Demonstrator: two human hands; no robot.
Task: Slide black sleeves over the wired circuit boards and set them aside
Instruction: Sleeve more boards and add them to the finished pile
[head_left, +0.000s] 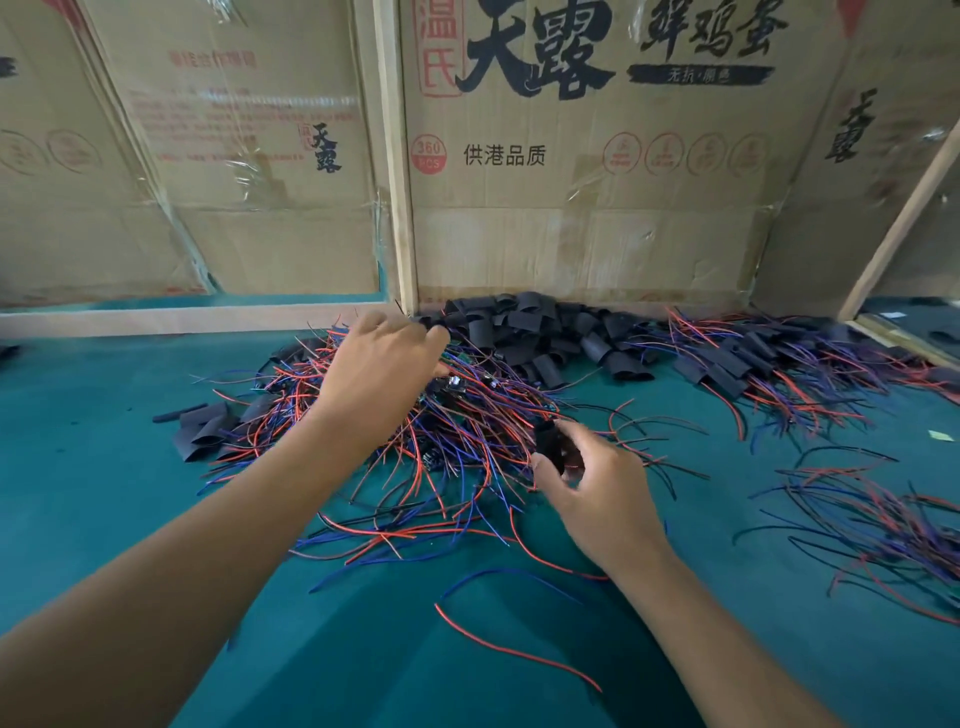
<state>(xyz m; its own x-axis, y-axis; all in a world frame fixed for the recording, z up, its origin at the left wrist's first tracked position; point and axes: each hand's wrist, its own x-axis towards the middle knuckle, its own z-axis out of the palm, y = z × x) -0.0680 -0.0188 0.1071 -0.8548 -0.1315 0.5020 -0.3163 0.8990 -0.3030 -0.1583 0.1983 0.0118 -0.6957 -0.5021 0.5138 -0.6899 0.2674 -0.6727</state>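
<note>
My right hand (587, 483) has its thumb and fingers curled round a black sleeve (550, 441), pinched at the fingertips and raised a little over the near edge of the tangle; I judge I hold it there, end up and clear of the wires, so its mouth is free to take a board. Whether a board already sits inside it I cannot tell, since the sleeve is dark and partly hidden by my fingers. My left hand (387, 364) reaches further out, fingers bent down into the pile of wired circuit boards (457, 415), and seems to pinch something small and dark at the fingertips; it may be a board or a sleeve, the blur hides which. So the next board lies ahead and to the left of the held sleeve, near but not touching it, with red, blue and black leads between. Behind that pile, against the cardboard wall (571, 234), is the heap of loose sleeves (540, 327), within easy reach of either hand. To the right on the green mat (156, 493), well apart, lie the sleeved boards (737, 364), set there, I think, to keep finished work out of the tangle.
</note>
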